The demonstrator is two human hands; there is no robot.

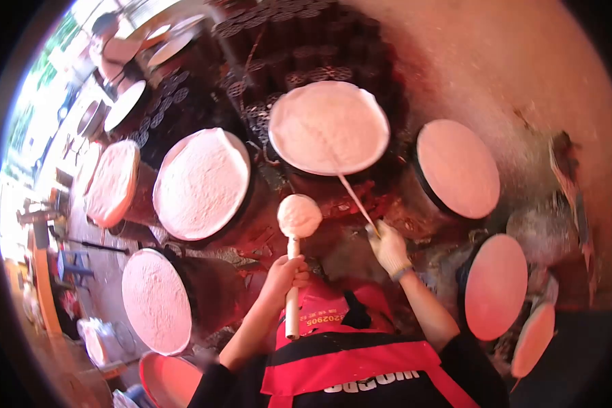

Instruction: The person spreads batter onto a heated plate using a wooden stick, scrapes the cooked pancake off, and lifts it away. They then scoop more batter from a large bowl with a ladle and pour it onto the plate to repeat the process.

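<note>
**Gripping a dabber and a thin stick over the round griddles**

Wrapped around the pale handle of a dabber [293, 272], the fingers of the left hand [285, 274] are seen closed tight at about mid-length; the lower end of the handle juts out below the fist and the rounded, batter-coated head stands above it, upright and clear of the fingers. A thin stick [352, 195] is pinched in the gloved right hand [388, 247], the fingers being curled shut about its near end. From that grip the stick is run up and to the left, and its far tip is laid on the near edge of the central griddle [329, 127], whose round face is covered by a pale sheet.

The dabber head is held between the two hands' reach, just below the near rim of that central griddle and beside the stick, without touching either.

Further round plates are ranged about: a floured one [201, 183] to the left, another [156, 300] at lower left, and smooth pinkish ones [457, 168] to the right and [496, 286] lower right. A red apron [347, 353] is seen at the bottom edge. Another person [112, 44] is glimpsed at the far upper left.
</note>
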